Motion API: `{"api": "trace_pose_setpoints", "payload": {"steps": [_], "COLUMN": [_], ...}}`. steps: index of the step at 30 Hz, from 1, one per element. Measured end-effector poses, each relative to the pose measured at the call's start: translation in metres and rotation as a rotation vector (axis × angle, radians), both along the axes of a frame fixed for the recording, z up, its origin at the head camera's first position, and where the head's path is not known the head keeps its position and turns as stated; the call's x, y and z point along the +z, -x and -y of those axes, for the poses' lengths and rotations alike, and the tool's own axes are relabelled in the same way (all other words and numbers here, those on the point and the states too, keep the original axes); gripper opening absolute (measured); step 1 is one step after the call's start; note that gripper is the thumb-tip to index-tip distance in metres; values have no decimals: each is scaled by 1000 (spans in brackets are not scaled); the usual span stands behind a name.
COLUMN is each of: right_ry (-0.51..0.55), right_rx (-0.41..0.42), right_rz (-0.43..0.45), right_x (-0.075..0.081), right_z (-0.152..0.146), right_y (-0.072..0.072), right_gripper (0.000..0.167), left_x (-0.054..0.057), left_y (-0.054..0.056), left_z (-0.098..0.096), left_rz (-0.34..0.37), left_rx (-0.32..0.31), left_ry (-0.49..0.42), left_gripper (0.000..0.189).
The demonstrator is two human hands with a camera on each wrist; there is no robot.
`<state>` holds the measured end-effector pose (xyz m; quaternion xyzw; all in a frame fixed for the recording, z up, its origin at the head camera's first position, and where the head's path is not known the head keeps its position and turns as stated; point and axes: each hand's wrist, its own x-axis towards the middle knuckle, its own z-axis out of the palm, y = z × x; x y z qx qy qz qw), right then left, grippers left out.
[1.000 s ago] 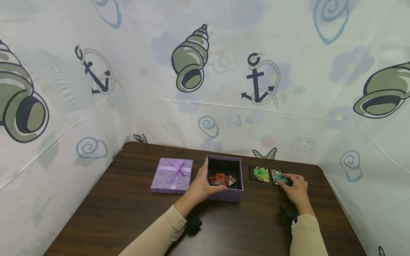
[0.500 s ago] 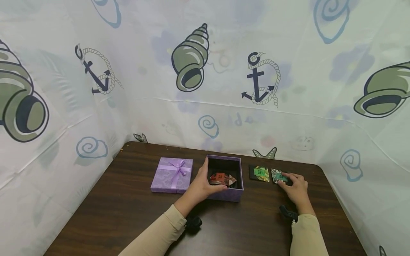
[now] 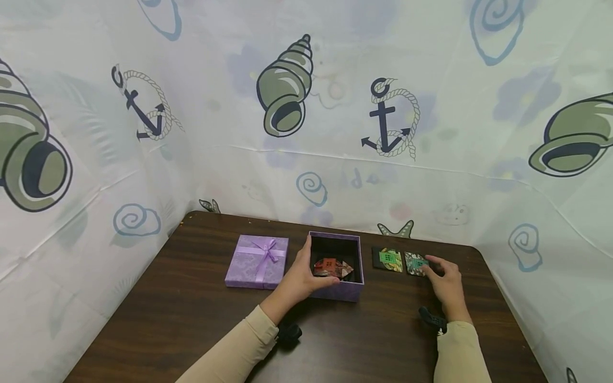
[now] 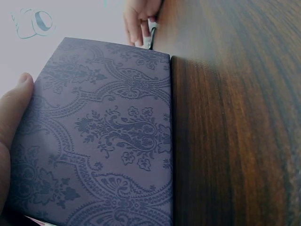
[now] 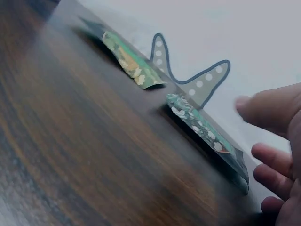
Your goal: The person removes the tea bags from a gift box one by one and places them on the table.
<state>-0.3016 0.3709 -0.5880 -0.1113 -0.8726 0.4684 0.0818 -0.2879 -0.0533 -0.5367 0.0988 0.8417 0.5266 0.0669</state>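
Observation:
My left hand holds the near left corner of an open purple gift box, thumb along the front rim and fingers on the left side. The box's patterned wall fills much of the left wrist view. Inside, a red sachet lies against the dark lining. To the right, my right hand hovers beside a teal sachet on the table, thumb and fingers spread. In the right wrist view a gap shows between the fingertips and that teal sachet. A green-and-yellow sachet lies between it and the box.
The purple lid with a ribbon bow lies left of the box. All stand on a dark wood table, with a printed cloth hanging behind its back edge. Each wrist wears a black camera.
My right hand's fingers have come off the teal sachet and drawn slightly to the right, leaving more of it visible. The left hand, box and other sachets have stayed put.

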Motion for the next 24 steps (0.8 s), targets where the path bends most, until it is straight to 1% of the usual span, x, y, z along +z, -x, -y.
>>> {"api": "trace_pose_setpoints", "payload": {"steps": [5,12,15,18,22,24], "right_ry": [131,220,248,248,238,238], "right_rx": [-99,-184,-192,-177,-166,-166], "right_rz": [-32,-98,-123,-150,-179,-189], "right_x": [1,4,7,9,13,17], "right_z": [3,5,8,12,17,19], "right_y": [-3,-6,-6,-6,-4,-2], "right_gripper": [41,36,35,35,33,33], "left_x": [-1,-3,-4,-3,0,1], "left_y": [1,2,2,2,0,0], "left_z": [1,-1,-1,0,0,0], "left_rz": [-5,0,4,-1,2,9], "left_rx": [4,-2,-1,3,5,4], "left_ry": [8,-3,-4,-4,2,6], "left_gripper": [141,143,143,142,144,146]}}
